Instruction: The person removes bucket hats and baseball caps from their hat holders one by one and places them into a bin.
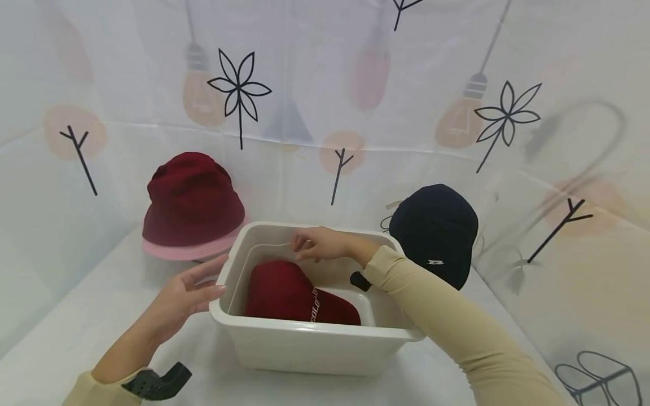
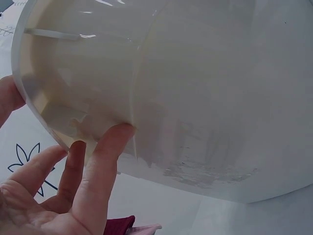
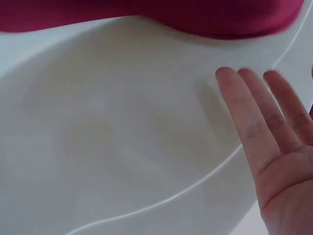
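A white plastic tub (image 1: 315, 347) stands in front of me. Inside it lies a dark red cap (image 1: 279, 290) with white lettering, its brim toward the right. At the tub's left rim, my left hand (image 1: 175, 293) holds the edge; the left wrist view shows its fingers (image 2: 100, 166) against the underside and the thumb on the other side. My right hand (image 1: 327, 243) hovers inside the far rim, above and behind the cap, holding nothing. In the right wrist view its fingers (image 3: 249, 115) extend, loosely spread, near the red cloth (image 3: 220, 19).
Behind the tub on the left sits a dark red bucket hat (image 1: 193, 203) with a pink brim edge. A dark navy cap (image 1: 434, 231) stands behind right, near my right forearm. A patterned white sheet (image 1: 315, 84) closes off the back and sides of the white table (image 1: 167, 338).
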Demonstrator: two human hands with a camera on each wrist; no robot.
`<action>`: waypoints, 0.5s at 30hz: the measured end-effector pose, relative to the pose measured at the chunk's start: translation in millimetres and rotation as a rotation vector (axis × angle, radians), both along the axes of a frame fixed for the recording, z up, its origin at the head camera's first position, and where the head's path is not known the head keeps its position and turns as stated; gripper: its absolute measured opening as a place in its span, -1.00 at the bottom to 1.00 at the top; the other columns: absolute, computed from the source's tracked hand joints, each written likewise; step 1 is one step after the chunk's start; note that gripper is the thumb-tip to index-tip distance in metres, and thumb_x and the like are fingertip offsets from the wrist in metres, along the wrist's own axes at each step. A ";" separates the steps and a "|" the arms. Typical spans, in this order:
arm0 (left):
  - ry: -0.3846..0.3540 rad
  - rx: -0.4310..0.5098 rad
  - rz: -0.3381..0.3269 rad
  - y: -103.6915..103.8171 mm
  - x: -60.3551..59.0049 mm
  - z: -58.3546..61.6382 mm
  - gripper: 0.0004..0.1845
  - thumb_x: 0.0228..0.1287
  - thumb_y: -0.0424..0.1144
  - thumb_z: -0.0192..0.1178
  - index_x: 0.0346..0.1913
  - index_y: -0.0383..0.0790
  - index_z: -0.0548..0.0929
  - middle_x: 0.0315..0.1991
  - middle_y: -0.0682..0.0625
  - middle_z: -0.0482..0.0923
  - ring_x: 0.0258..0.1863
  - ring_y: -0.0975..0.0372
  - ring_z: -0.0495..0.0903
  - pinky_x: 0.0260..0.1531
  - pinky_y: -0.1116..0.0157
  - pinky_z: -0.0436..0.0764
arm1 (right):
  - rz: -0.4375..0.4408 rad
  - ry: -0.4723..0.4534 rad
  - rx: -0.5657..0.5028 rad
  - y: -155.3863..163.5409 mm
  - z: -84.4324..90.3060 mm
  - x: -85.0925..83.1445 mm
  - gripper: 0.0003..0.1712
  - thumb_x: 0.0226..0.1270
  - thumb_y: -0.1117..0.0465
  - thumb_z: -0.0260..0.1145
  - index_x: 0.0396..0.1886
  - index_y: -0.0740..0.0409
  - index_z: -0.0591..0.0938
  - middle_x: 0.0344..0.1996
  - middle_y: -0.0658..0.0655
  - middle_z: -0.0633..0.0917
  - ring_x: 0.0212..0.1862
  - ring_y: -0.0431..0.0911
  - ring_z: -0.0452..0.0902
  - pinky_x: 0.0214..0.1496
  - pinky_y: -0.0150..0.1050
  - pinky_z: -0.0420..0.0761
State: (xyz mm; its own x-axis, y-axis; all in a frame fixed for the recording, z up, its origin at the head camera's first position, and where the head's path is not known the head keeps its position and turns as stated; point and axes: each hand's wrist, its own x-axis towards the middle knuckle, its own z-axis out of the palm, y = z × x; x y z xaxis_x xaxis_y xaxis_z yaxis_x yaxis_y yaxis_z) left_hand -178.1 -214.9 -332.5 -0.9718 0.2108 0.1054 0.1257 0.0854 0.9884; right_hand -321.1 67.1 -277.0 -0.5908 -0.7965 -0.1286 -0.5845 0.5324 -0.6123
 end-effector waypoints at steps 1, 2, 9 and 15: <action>-0.001 0.000 0.001 0.2 0.0 0.1 -0.33 0.22 -0.28 0.20 0.38 -0.22 0.24 0.28 -0.20 0.29 0.12 0.13 0.45 -0.04 0.01 0.49 | 0.023 0.008 -0.001 0.2 -0.1 -0.3 -0.76 0.27 0.30 0.26 -0.08 0.25 0.51 -0.11 0.13 0.60 -0.09 -0.08 0.56 -0.22 -0.23 0.60; -0.002 0.000 0.002 0.4 -0.1 0.2 -0.33 0.22 -0.28 0.20 0.38 -0.22 0.24 0.28 -0.20 0.29 0.12 0.12 0.44 -0.04 0.01 0.49 | 0.053 0.010 0.002 0.4 0.0 -0.7 -0.77 0.23 0.32 0.29 -0.12 0.25 0.54 -0.15 0.11 0.61 -0.11 -0.10 0.57 -0.20 -0.26 0.59; -0.005 -0.005 0.004 0.5 0.0 0.3 -0.33 0.22 -0.28 0.20 0.38 -0.24 0.23 0.28 -0.22 0.28 0.13 0.08 0.43 -0.05 0.03 0.50 | 0.223 0.021 0.131 -1.5 -2.4 6.2 -0.68 0.05 0.38 0.42 -0.13 0.15 0.67 -0.14 -0.03 0.62 -0.06 -0.14 0.54 -0.06 -0.37 0.51; 0.008 -0.004 -0.006 0.0 -0.4 -0.7 -0.33 0.23 -0.28 0.19 0.39 -0.24 0.22 0.28 -0.20 0.28 0.12 0.13 0.44 -0.05 0.04 0.50 | 0.293 0.131 0.206 -13.1 -7.8 13.2 -0.52 0.03 0.32 0.45 0.03 0.08 0.63 -0.04 -0.05 0.59 0.01 -0.12 0.44 0.06 -0.37 0.42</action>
